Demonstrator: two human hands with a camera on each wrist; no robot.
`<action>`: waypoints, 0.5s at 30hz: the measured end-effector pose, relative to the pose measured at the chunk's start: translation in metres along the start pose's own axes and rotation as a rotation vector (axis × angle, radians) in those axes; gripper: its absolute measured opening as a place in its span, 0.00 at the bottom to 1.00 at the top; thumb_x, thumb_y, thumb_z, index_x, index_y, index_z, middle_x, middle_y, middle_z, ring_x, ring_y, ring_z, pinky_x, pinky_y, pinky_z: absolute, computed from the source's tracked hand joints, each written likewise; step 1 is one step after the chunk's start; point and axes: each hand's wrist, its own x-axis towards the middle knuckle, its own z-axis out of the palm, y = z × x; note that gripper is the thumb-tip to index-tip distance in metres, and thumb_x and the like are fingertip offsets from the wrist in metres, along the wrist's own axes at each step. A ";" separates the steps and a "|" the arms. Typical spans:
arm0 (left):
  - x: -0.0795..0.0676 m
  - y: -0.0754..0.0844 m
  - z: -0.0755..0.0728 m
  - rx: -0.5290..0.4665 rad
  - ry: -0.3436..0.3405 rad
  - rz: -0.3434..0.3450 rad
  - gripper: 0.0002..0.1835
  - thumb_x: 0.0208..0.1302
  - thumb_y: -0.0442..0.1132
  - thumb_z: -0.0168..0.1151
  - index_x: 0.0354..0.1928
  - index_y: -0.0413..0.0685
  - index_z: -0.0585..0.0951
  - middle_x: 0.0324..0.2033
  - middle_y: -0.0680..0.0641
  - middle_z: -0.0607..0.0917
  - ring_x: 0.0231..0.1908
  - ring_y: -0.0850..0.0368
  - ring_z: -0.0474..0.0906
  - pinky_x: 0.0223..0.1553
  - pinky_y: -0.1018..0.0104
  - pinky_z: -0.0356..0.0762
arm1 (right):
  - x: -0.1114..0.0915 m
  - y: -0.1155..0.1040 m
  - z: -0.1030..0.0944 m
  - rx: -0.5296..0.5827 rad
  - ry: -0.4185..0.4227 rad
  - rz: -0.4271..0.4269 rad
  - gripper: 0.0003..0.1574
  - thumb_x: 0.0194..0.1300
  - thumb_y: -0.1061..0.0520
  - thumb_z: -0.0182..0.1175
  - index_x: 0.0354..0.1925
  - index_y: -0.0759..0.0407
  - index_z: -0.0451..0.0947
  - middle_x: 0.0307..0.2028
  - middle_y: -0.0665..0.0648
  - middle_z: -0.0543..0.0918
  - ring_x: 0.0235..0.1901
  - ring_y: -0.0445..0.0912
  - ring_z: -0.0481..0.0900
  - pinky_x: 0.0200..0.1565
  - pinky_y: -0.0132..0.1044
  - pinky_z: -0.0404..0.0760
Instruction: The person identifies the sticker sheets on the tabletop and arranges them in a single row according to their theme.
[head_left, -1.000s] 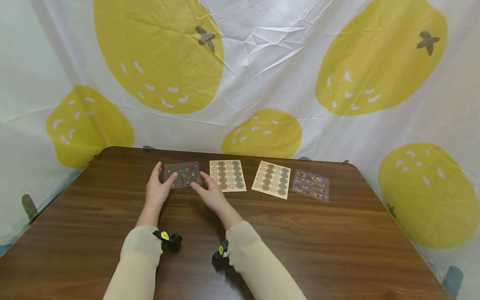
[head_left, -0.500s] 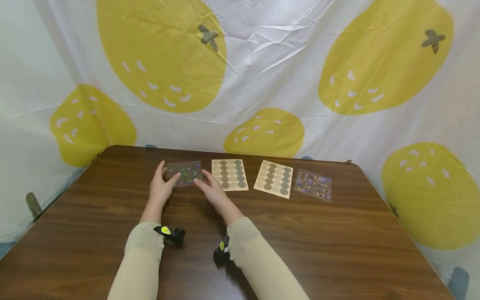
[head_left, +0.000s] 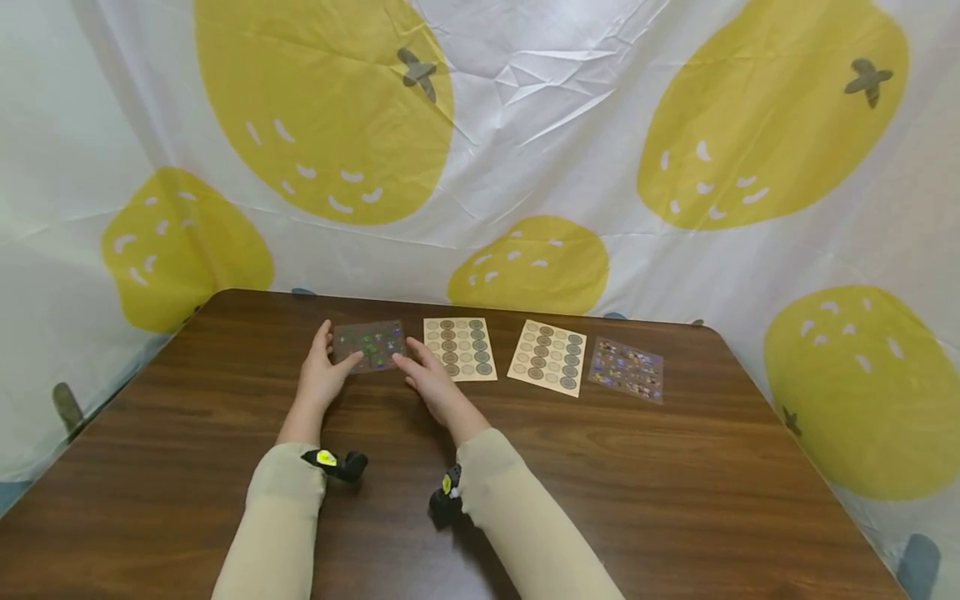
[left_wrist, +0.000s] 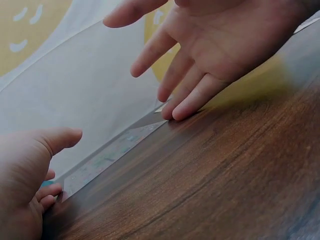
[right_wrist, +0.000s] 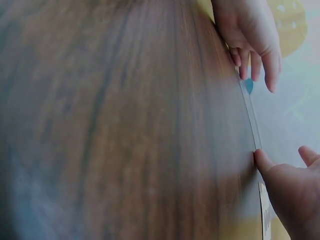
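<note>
Clear rectangular plastic sheet (head_left: 371,342) with coloured motifs: near brown wooden table (head_left: 675,492)'s far edge, left of centre. Left hand (head_left: 320,379) and right hand (head_left: 437,387) flank it, fingers loosely spread; uneven push could skew it.

Look at that table in front of you (head_left: 675,475): dark wood grain, smooth, wearing a soft sheen! Your left clear sheet (head_left: 371,340) looks like thin see-through plastic, glossy; the right clear sheet (head_left: 628,369), see-through plastic too, glints with colour. Now the paper sheets (head_left: 547,357), flat and matt! The curtain (head_left: 555,158) is slick, creased, shining along its folds. Your sleeves (head_left: 273,517)? Soft matt cloth. Your wrist cameras (head_left: 352,467), dark plastic by their look.
</note>
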 end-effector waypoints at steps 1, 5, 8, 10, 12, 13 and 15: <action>0.000 0.000 0.000 0.001 -0.002 0.003 0.44 0.60 0.42 0.59 0.70 0.51 0.41 0.65 0.35 0.52 0.63 0.39 0.51 0.58 0.46 0.54 | 0.000 0.000 0.000 0.011 -0.003 0.001 0.39 0.65 0.51 0.52 0.68 0.60 0.49 0.66 0.63 0.51 0.64 0.51 0.53 0.59 0.43 0.60; 0.002 0.000 0.000 0.006 -0.015 0.005 0.45 0.60 0.42 0.58 0.70 0.52 0.40 0.66 0.35 0.51 0.63 0.39 0.51 0.58 0.46 0.55 | 0.001 -0.001 -0.001 0.036 -0.009 0.002 0.39 0.65 0.50 0.52 0.68 0.60 0.49 0.66 0.63 0.50 0.63 0.50 0.54 0.59 0.43 0.60; 0.002 -0.001 0.001 0.020 -0.026 0.001 0.45 0.61 0.42 0.58 0.70 0.52 0.40 0.66 0.36 0.50 0.63 0.40 0.50 0.58 0.45 0.55 | 0.002 0.000 -0.001 0.043 -0.020 -0.004 0.39 0.66 0.52 0.51 0.68 0.62 0.47 0.66 0.64 0.48 0.64 0.52 0.52 0.59 0.44 0.60; 0.001 -0.001 0.001 0.034 -0.032 0.003 0.44 0.61 0.42 0.58 0.70 0.51 0.40 0.66 0.35 0.51 0.63 0.40 0.51 0.57 0.45 0.56 | 0.002 0.001 0.000 0.044 -0.022 -0.001 0.39 0.66 0.53 0.50 0.68 0.62 0.47 0.66 0.65 0.48 0.64 0.52 0.52 0.59 0.43 0.60; 0.001 -0.001 0.001 0.047 -0.040 0.005 0.44 0.61 0.42 0.58 0.70 0.51 0.40 0.66 0.35 0.51 0.63 0.40 0.51 0.57 0.45 0.56 | 0.002 0.002 0.000 0.045 -0.020 -0.002 0.38 0.66 0.54 0.50 0.68 0.63 0.47 0.66 0.66 0.48 0.64 0.53 0.51 0.59 0.44 0.60; 0.001 -0.001 0.001 0.050 -0.041 0.006 0.44 0.61 0.42 0.58 0.70 0.51 0.40 0.66 0.35 0.51 0.63 0.40 0.51 0.57 0.45 0.56 | 0.002 0.002 0.000 0.044 -0.017 0.000 0.37 0.66 0.54 0.50 0.68 0.63 0.48 0.66 0.66 0.48 0.64 0.53 0.52 0.59 0.43 0.60; 0.000 -0.002 0.002 0.052 -0.042 0.012 0.44 0.61 0.42 0.58 0.70 0.49 0.40 0.65 0.34 0.51 0.62 0.39 0.52 0.57 0.45 0.56 | 0.002 0.002 0.000 0.040 -0.012 0.005 0.37 0.66 0.54 0.50 0.68 0.61 0.49 0.66 0.65 0.48 0.64 0.52 0.53 0.59 0.43 0.61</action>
